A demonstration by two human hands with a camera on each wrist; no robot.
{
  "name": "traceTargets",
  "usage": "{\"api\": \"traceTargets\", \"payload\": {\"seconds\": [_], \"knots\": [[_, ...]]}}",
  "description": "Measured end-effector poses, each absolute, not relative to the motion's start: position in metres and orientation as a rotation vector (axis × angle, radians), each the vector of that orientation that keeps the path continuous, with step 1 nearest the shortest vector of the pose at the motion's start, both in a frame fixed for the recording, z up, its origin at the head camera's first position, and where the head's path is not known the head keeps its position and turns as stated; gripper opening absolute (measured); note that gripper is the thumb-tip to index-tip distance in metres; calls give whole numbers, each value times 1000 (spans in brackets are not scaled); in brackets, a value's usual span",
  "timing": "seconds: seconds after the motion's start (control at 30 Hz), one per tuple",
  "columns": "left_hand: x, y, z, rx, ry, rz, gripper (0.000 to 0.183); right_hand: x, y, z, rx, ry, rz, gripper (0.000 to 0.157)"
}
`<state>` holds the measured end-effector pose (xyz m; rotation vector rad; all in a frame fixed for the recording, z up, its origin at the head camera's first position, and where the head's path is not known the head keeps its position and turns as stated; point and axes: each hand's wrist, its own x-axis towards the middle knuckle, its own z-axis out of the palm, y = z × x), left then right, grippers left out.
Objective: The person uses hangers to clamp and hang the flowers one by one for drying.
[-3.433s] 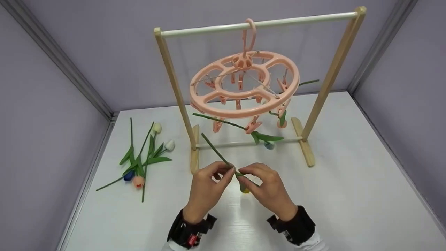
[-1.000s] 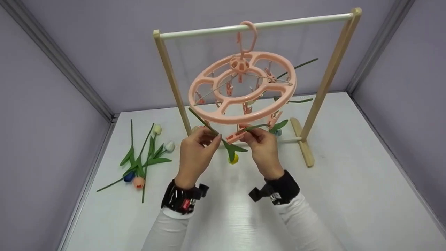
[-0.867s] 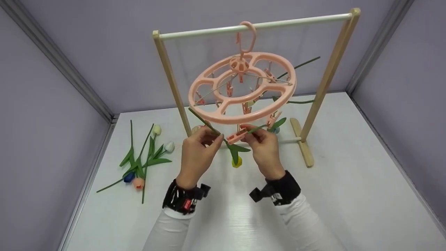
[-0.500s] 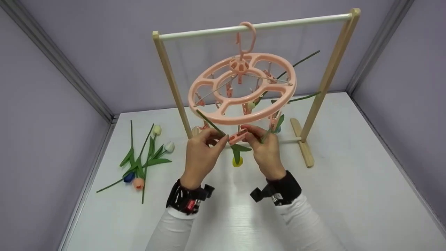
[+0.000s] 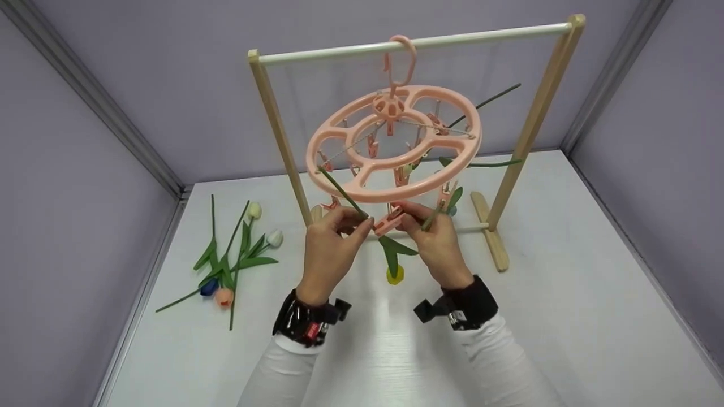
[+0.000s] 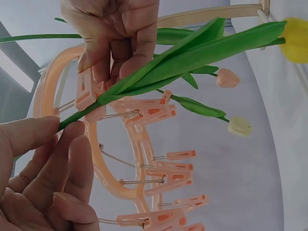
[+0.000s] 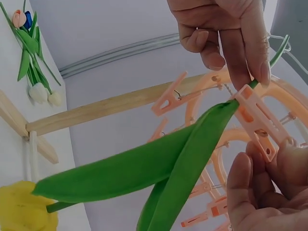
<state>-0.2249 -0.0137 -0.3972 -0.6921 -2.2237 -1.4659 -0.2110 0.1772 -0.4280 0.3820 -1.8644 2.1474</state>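
My left hand [image 5: 334,243] pinches the green stem of an artificial tulip between thumb and fingers. Its yellow bloom [image 5: 396,275] hangs downward, and the leaves [image 7: 139,161] spread below the grip. My right hand [image 5: 440,243] squeezes the handle end of a pink clothespin [image 5: 389,221] that hangs from the front of the round pink drying hanger [image 5: 370,195]. In the right wrist view, the clothespin's mouth is around the stem, just above the leaves and beside my left fingertips. Other tulips, among them a pink one [image 6: 227,78] and a pale yellow one [image 6: 239,126], hang from the hanger.
The hanger hooks over the white rod [image 5: 334,52] of a wooden stand [image 5: 277,124]. Several tulips lie at the left of the table [image 5: 565,316], with blue [image 5: 209,286], peach [image 5: 224,298], white [image 5: 275,238] and cream [image 5: 254,211] blooms. Stems of clipped tulips stick out at the right [image 5: 492,164].
Both hands have risen from above the table to the hanger, which has turned. My right hand has left the tulip and taken the clothespin. Lately the tulip has shifted slightly right into the clothespin.
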Motion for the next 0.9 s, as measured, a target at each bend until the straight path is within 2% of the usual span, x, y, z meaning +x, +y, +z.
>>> {"api": "traceTargets", "payload": {"seconds": [0.43, 0.9], "knots": [[-228, -7, -403, -722, -2198, -1483, 11, -210, 186, -436, 315, -1856, 2239, 35], [-230, 0, -411, -723, -2251, -1498, 9, -208, 192, -448, 161, -1886, 2151, 32]]}}
